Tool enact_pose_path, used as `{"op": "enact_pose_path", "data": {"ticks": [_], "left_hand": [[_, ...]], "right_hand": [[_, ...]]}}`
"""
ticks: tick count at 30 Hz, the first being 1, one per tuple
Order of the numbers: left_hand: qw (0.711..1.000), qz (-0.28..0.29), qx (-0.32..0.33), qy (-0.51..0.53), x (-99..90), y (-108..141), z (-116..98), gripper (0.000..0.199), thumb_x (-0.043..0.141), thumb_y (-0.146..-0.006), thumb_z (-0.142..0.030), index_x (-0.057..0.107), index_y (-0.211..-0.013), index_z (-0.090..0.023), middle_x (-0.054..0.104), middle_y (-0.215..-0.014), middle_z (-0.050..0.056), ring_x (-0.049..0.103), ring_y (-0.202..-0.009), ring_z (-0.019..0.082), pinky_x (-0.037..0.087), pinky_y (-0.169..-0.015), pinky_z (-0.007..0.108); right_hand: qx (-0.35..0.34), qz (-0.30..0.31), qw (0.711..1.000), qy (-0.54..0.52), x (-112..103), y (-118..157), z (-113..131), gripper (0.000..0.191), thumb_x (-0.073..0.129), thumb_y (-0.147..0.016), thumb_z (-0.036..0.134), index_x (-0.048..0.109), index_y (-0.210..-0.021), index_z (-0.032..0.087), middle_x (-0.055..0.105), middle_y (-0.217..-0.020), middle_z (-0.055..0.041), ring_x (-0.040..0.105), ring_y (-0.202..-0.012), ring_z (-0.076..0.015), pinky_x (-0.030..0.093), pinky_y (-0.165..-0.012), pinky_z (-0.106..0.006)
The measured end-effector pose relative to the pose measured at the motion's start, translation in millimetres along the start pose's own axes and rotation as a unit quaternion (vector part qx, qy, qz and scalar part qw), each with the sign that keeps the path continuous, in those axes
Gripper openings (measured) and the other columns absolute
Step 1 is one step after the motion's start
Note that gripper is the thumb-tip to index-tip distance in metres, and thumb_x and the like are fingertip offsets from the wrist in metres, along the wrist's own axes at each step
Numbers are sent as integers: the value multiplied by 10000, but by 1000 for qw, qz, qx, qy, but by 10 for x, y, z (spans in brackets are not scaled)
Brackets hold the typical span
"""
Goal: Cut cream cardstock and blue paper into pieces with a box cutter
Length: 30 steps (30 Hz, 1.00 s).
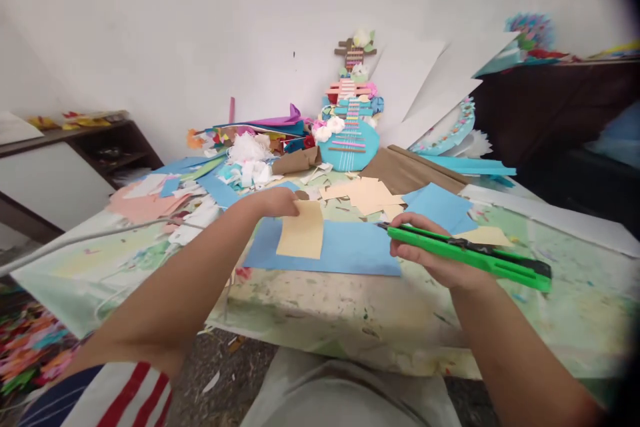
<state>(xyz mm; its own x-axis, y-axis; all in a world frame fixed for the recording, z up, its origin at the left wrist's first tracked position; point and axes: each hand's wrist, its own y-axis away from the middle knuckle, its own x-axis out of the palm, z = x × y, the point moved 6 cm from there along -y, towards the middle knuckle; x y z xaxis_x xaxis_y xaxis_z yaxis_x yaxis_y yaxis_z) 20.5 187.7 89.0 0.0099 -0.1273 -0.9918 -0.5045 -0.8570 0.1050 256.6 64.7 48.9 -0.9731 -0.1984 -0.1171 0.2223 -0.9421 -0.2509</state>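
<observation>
My left hand (281,202) pinches the top left corner of a cream paper rectangle (301,235). That piece hangs over or rests on a wide blue paper sheet (357,248) near the table's front edge; whether they touch is unclear. A green utility knife (470,253) lies in the closed fingers of my right hand (425,250), its tip pointing left over the right end of the blue sheet. Beyond the sheet are several pale peach paper pieces (373,195). Another blue paper stack (439,205) sits behind my right hand.
A blue paper guitar (350,147) with flowers stands against the wall. Brown paper (410,172) and white boards (555,213) lie to the right. Paper scraps (250,160) are heaped at the back left, and a grey cable (100,233) crosses the left side.
</observation>
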Motion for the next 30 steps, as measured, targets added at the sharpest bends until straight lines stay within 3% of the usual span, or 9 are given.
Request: {"op": "enact_pose_path", "data": {"ticks": [3, 6, 7, 10, 12, 14, 18, 23, 30], "left_hand": [[995, -81, -54, -12, -33, 234, 23, 366, 350, -798, -250, 623, -1031, -176, 608, -1104, 91, 496, -1078, 271, 381, -875, 419], [950, -271, -135, -83, -91, 570, -73, 430, 346, -798, -182, 528, -1185, -231, 518, -1252, 64, 310, -1245, 307, 194, -957, 596], [944, -287, -127, -104, -16, 633, -161, 433, 358, -801, -187, 513, -1204, -229, 506, -1266, 69, 288, -1257, 310, 146, -963, 622], [979, -155, -59, -119, 466, 624, -399, 439, 369, -781, -162, 533, -1183, -226, 480, -1294, 70, 275, -1263, 340, 107, -935, 682], [996, -32, -22, -75, 778, 606, -461, 448, 377, -791, -225, 499, -1221, -206, 415, -1346, 78, 319, -1243, 339, 227, -925, 642], [999, 13, -8, -45, 885, 606, -448, 473, 387, -803, -353, 484, -1235, -184, 380, -1367, 101, 336, -1232, 347, 295, -913, 598], [999, -17, 14, -43, 734, 520, -375, 420, 390, -811, -473, 649, -983, -191, 497, -1264, 130, 403, -1174, 356, 322, -903, 568], [987, 1, 160, 2, 825, 282, -503, 497, 408, -828, -455, 408, -1297, -290, 248, -1438, 47, 237, -1298, 271, 201, -1028, 470], [998, 34, 31, -52, 949, 46, -201, 539, 244, -869, -492, 301, -1359, -274, 243, -1439, 44, 240, -1292, 295, 224, -1000, 501]], "right_hand": [[22, 2, 999, -23, 106, -141, -107, 344, 682, -655, 406, 543, -897, 206, 568, -668, 1, 533, -618, -139, 415, -549, -271], [47, -48, 994, -86, 158, -314, -170, 378, 631, -644, 532, 567, -792, 190, 528, -572, 5, 485, -533, -128, 380, -482, -266], [48, -78, 990, -111, 151, -364, -175, 380, 620, -637, 556, 561, -740, 195, 508, -539, 11, 468, -506, -124, 365, -463, -264], [18, -173, 970, -170, 78, -461, -164, 396, 605, -612, 595, 493, -610, 214, 439, -465, 34, 413, -428, -107, 333, -428, -258], [10, -209, 961, -183, 31, -481, -179, 428, 571, -614, 622, 436, -565, 219, 380, -437, 46, 368, -389, -96, 305, -403, -253], [32, -214, 960, -178, 20, -485, -225, 426, 546, -630, 610, 396, -550, 220, 348, -435, 49, 339, -378, -90, 279, -382, -246], [96, -187, 961, -181, 85, -475, -336, 275, 581, -635, 470, 473, -672, 219, 383, -467, 47, 379, -419, -99, 262, -372, -225], [155, -143, 946, -247, 210, -475, -490, 232, 625, -662, 377, 486, -751, 214, 513, -573, 28, 476, -540, -106, 327, -411, -198], [153, -170, 933, -279, 217, -453, -598, 209, 698, -646, 274, 548, -773, 205, 560, -662, 33, 522, -635, -80, 414, -520, -181]]}}
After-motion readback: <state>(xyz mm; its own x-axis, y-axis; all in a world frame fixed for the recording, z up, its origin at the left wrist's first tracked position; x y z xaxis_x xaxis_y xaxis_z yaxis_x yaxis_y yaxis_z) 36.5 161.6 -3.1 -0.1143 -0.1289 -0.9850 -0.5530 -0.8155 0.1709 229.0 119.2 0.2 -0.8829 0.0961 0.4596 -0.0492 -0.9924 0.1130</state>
